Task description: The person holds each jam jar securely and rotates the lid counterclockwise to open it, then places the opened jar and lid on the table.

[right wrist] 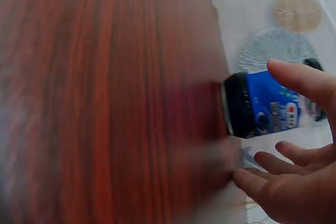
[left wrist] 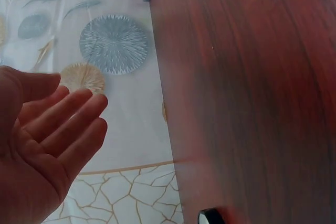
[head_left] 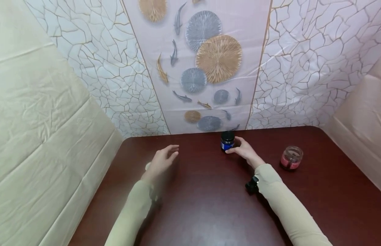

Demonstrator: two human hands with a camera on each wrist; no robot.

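Observation:
A small jar with a blue label and black lid (head_left: 227,140) stands upright near the table's back edge. My right hand (head_left: 244,149) is at its right side, thumb reaching across the label. In the right wrist view the thumb overlaps the label (right wrist: 273,103), while the other fingers lie spread apart from the jar. My left hand (head_left: 161,162) is held over the left part of the table, fingers loosely bent and palm bare. Beside it, partly hidden by the hand, lies a small white round piece (head_left: 148,166); the left wrist view shows its dark rim (left wrist: 211,216).
An uncovered glass jar with a pink label and dark contents (head_left: 291,158) stands on the right of the dark red table (head_left: 196,191), beyond the right forearm. A patterned sheet (head_left: 209,68) hangs behind the back edge, with pale cloth walls (head_left: 55,130) at both sides.

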